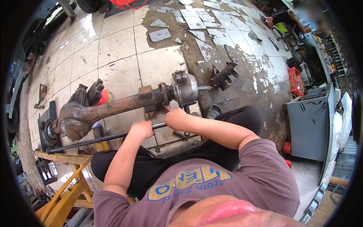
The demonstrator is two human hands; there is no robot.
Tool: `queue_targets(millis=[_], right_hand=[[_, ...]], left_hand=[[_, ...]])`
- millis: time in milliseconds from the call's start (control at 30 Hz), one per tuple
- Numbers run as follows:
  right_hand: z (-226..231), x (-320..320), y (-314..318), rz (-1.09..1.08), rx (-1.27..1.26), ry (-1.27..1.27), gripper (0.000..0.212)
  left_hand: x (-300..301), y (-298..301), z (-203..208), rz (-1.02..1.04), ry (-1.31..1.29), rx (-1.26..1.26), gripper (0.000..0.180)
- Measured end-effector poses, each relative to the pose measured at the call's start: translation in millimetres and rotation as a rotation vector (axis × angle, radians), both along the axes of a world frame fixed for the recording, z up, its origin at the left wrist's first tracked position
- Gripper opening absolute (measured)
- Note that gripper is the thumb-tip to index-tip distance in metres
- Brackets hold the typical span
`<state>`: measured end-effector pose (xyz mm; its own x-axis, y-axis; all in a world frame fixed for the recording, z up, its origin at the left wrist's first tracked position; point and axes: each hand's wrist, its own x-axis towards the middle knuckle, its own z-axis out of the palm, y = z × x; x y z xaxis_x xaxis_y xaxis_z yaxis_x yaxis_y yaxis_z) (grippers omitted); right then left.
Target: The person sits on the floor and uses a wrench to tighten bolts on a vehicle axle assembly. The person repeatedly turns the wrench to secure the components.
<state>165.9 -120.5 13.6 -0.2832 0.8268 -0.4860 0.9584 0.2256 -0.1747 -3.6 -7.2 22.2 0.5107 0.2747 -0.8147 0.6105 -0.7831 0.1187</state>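
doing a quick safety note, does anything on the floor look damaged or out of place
Yes: beyond the axle assembly, broken tile pieces lie scattered over bare, dirty ground; odd because the tiles to the left form a mostly intact grid.

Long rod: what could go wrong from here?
Slip: the bare left hand and right hand grip the long rod; the right could knock against the axle assembly close by.
Snag: the rod's far end appears near the yellow frame, so a swing might hit it.
Shift: the axle assembly's supports are only partly visible; a shove might move it.
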Motion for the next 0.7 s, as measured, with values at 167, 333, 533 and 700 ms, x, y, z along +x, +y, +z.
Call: queue_targets(millis=[167,333,533,700], right_hand=[[14.7,-0.5,5.5,-0.044,-0.058,0.032,0.017],[16.3,1.1,9.7,-0.010,-0.079,0.020,0.017],[8.8,-0.7,7.0,-0.001,-0.074,0.027,0.017],[8.4,-1.8,1.8,-0.014,-0.029,0.002,0.016]], left_hand=[[-1.7,0.1,0.0,0.011,-0.002,0.006,0.045],[-4.1,-0.3,-2.3,0.021,-0.008,0.007,0.045],[-6.2,0.3,-6.4,0.031,-0.030,0.002,0.044],[-2.1,-0.6,-4.0,-0.002,-0.006,0.011,0.044]])
